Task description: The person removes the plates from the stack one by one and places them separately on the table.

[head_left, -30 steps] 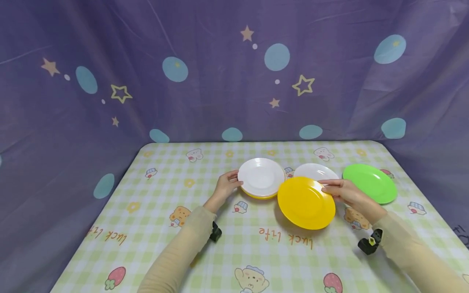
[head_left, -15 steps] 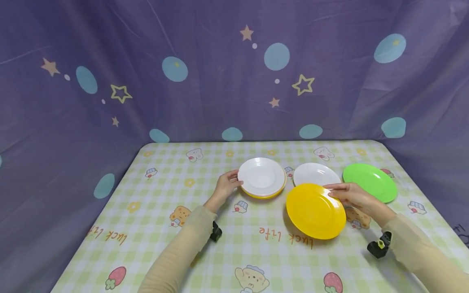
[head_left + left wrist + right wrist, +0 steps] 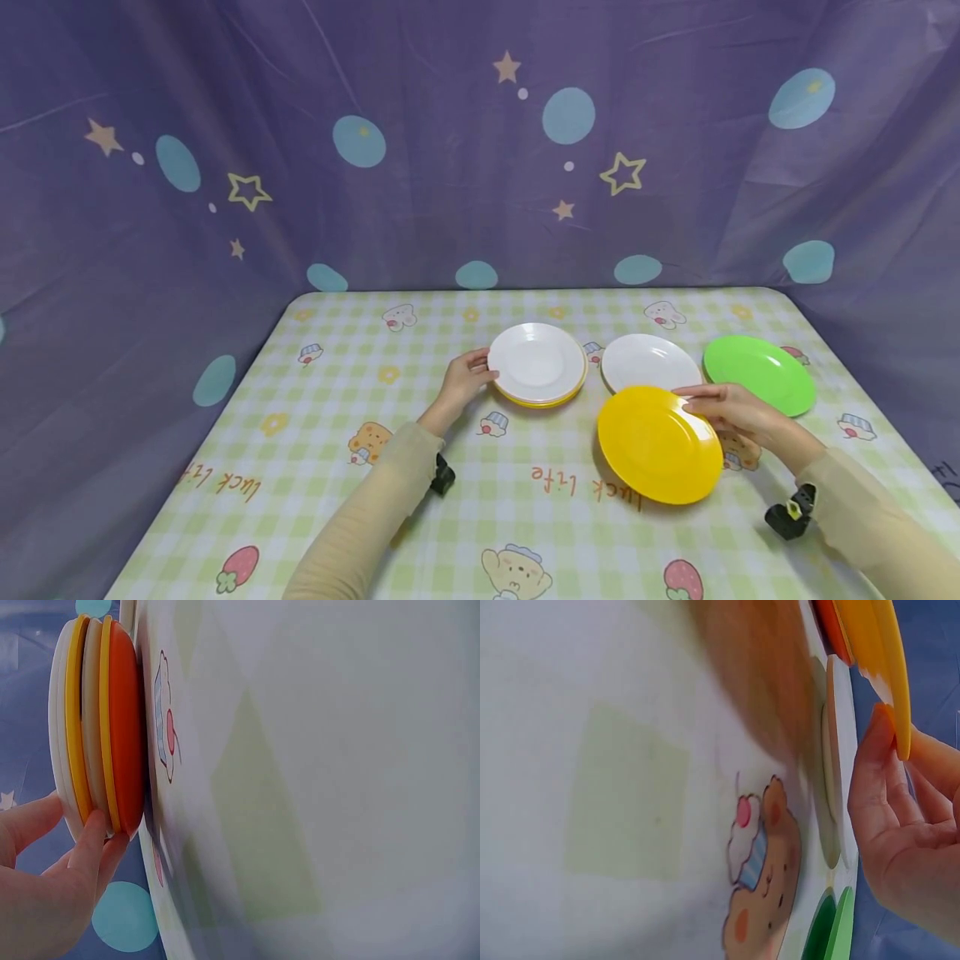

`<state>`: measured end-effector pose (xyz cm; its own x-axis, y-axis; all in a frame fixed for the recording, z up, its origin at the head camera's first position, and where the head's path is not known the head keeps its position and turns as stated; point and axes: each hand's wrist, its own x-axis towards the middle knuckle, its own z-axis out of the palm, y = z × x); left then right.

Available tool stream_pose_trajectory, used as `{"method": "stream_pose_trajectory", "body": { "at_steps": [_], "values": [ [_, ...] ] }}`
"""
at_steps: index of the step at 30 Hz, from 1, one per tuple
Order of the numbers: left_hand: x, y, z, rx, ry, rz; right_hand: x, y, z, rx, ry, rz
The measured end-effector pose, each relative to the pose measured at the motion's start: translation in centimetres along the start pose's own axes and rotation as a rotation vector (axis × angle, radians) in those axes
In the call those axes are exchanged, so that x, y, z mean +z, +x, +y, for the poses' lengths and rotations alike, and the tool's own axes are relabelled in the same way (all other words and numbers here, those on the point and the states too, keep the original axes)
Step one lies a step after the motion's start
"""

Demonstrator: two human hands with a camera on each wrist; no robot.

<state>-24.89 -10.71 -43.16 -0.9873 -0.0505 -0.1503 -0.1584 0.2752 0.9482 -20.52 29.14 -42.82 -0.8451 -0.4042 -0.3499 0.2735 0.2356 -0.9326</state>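
Note:
My left hand [image 3: 462, 384] holds the left rim of a plate stack [image 3: 537, 363], thumb on the white top plate. In the left wrist view the stack's edges [image 3: 96, 727] show white, yellow and orange layers, with the fingers against its side. My right hand [image 3: 738, 414] pinches the right rim of a yellow plate [image 3: 660, 446], which is tilted and held above the tablecloth. From the right wrist, the yellow plate [image 3: 889, 667] is seen edge-on between thumb and fingers. Behind it lies a single white plate [image 3: 649, 361], its near edge partly covered by the yellow one.
A green plate [image 3: 759, 375] lies on the right, beyond my right hand. The table wears a checked tablecloth [image 3: 420, 533] with cartoon prints. A purple curtain [image 3: 420, 217] hangs along the back and sides.
My right hand has moved right and toward me with the yellow plate, uncovering more of the white plate. The left hand has stayed at the stack.

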Motion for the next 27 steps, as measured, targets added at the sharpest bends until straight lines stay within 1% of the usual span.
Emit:
{"method": "stream_pose_trajectory", "body": {
  "at_steps": [3, 10, 14, 17, 22, 27],
  "values": [
    [0.0, 0.0, 0.0, -0.002, 0.001, 0.001, -0.2, -0.2, 0.3, 0.000, -0.023, -0.002],
    [0.0, 0.0, -0.1, 0.003, -0.004, -0.002, -0.7, -0.7, 0.8, 0.012, -0.008, -0.019],
    [0.0, 0.1, -0.1, 0.007, -0.008, -0.004, -0.9, -0.9, 1.2, 0.021, -0.053, -0.016],
    [0.0, 0.0, -0.2, 0.008, -0.002, -0.006, -0.9, -1.1, 1.3, 0.036, -0.067, -0.008],
    [0.0, 0.1, -0.2, 0.004, 0.002, -0.002, -1.0, -1.3, 1.6, 0.073, -0.049, 0.005],
    [0.0, 0.1, -0.1, 0.000, 0.006, -0.002, -1.2, -1.4, 2.1, 0.074, -0.019, -0.026]
  ]
}}
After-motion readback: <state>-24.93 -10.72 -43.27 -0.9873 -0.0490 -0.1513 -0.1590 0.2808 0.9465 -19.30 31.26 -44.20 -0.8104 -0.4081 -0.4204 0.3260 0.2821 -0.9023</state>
